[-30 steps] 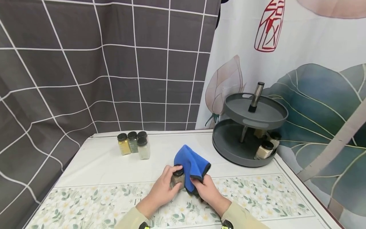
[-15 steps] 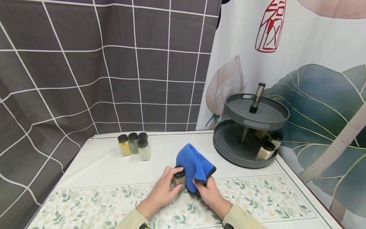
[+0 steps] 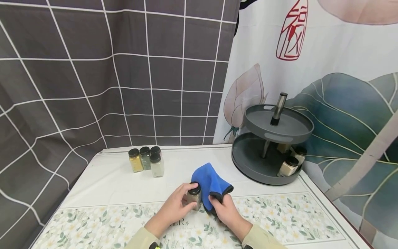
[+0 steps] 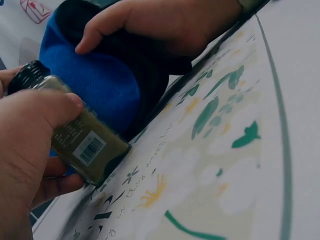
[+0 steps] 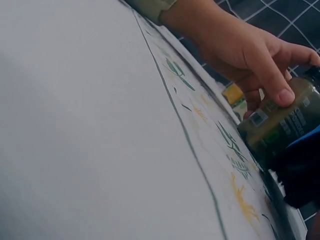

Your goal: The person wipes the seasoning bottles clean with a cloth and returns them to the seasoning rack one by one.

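Observation:
My left hand (image 3: pixel 174 204) holds a spice jar (image 3: pixel 194 197) with a black lid, thumb and fingers round its sides. In the left wrist view the jar (image 4: pixel 85 140) shows a barcode label and greenish-brown powder inside. My right hand (image 3: pixel 228 211) grips a blue cloth (image 3: pixel 207 181) with a black edge, thumb on top. The cloth stands against the jar's right side. From the right wrist the jar (image 5: pixel 280 117) is seen with the cloth (image 5: pixel 305 150) at its lower right; the right hand itself barely shows there.
Several black-lidded spice jars (image 3: pixel 157 166) stand together at the back left. A grey two-tier turntable (image 3: pixel 248 166) is at the back right, with several jars (image 3: pixel 288 166) on its lower tier. A floral runner (image 3: pixel 273 214) covers the front of the white table.
The cloth has shifted slightly right and changed its folds against the jar. Both hands keep their hold, and the jar stays nearly in place. The head view has tilted up a little.

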Demonstrator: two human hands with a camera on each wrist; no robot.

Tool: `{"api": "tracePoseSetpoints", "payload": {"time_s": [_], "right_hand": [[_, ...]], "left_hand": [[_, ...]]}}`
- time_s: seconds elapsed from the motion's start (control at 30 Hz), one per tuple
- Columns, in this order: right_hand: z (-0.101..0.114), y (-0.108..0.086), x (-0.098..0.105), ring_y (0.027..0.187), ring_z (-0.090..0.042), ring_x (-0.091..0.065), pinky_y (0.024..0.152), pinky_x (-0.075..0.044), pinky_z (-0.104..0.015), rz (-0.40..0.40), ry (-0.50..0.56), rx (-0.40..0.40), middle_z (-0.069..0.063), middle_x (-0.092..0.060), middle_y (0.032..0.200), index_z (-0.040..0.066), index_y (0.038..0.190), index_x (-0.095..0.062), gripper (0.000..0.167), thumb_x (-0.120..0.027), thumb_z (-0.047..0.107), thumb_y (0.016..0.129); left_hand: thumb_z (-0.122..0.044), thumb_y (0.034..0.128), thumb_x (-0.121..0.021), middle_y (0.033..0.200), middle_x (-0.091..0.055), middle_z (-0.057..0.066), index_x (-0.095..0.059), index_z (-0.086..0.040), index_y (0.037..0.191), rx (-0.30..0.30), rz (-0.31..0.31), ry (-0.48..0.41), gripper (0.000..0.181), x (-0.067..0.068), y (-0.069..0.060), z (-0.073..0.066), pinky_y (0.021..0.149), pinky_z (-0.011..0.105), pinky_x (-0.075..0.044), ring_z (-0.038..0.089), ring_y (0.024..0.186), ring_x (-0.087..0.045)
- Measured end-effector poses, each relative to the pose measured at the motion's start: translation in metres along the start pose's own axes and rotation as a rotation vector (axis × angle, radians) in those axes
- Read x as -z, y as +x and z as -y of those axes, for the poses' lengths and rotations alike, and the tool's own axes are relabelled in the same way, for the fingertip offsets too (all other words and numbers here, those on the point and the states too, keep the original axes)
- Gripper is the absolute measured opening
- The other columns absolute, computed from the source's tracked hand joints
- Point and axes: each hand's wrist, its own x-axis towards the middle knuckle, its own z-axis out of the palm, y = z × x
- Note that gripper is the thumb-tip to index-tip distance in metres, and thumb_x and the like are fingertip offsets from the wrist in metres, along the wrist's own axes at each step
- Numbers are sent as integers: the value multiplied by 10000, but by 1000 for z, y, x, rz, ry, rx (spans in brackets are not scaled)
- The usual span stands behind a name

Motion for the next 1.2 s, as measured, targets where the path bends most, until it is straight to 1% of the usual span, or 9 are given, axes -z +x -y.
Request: {"api": "tracePoseSetpoints", "payload": {"time_s": [0.1, 0.2, 0.5, 0.6, 0.67, 0.8, 0.87, 1.0, 1.2], "right_hand": [[0, -1, -1, 1345, -428, -482, 1133, -342, -553, 3, 33, 61, -249, -525, 1433, -68, 1454, -412, 518, -600, 101, 1002], [0, -1, -2, 1356, -418, -471, 1140, -342, -536, 35, 26, 61, -239, -516, 1449, -55, 1469, -408, 538, -609, 121, 1002], [0, -2, 0, 1353, -457, -462, 1124, -341, -584, 21, 28, 77, -271, -487, 1456, -70, 1475, -365, 565, -610, 108, 998], [-1, 1, 0, 1331, -415, -506, 1124, -355, -577, 74, -45, 15, -236, -545, 1420, -54, 1449, -443, 531, -622, 168, 1000], [-1, 2, 0, 1291, -418, -543, 1110, -370, -588, 58, -65, 2, -245, -588, 1365, -68, 1404, -494, 489, -634, 145, 986], [1, 0, 0, 1306, -466, -509, 1115, -343, -607, -19, 8, 32, -287, -554, 1380, -101, 1408, -451, 509, -637, 52, 958], [2, 0, 0, 1317, -457, -502, 1120, -341, -598, -16, 16, 32, -276, -549, 1393, -92, 1416, -450, 518, -642, 53, 957], [1, 2, -1, 1277, -414, -555, 1108, -380, -573, -18, -25, 1, -248, -602, 1339, -77, 1373, -513, 475, -663, 66, 945], [-1, 3, -1, 1288, -411, -547, 1112, -377, -574, -23, -20, 3, -235, -599, 1352, -68, 1386, -509, 497, -676, 66, 937]], "left_hand": [[-164, 882, -790, 1255, -553, 19, -483, -195, 1442, 58, -29, 27, 640, -1, 2, -2, 656, 219, -507, 45, 772, -512], [-183, 874, -801, 1178, -530, -16, -495, -208, 1431, 103, -42, 68, 635, -2, 3, -5, 666, 231, -491, 37, 785, -473], [-218, 887, -797, 1141, -493, 39, -465, -204, 1425, 151, -24, 108, 632, -5, 4, -14, 709, 261, -551, 162, 881, -615], [-187, 881, -801, 1131, -487, 34, -461, -206, 1426, 123, -42, 109, 642, -6, 3, -12, 710, 256, -562, 195, 893, -641], [-154, 878, -797, 1119, -484, 21, -464, -211, 1435, 85, -57, 95, 652, -6, 2, -10, 740, 259, -573, 169, 892, -636], [-28, 840, -736, 1098, -476, 2, -470, -203, 1460, -25, -85, 45, 697, -6, 1, -4, 821, 280, -580, 98, 903, -603], [31, 794, -690, 1096, -471, -4, -464, -198, 1474, -67, -95, 22, 753, -6, 0, -1, 829, 287, -579, 81, 906, -595], [82, 747, -640, 1121, -469, 1, -439, -201, 1496, -115, -93, -9, 826, -5, -2, 5, 836, 297, -580, 89, 938, -604], [78, 785, -655, 1190, -490, 50, -410, -210, 1518, -161, -55, -39, 825, -4, -2, 9, 829, 330, -578, 125, 972, -574]]}}
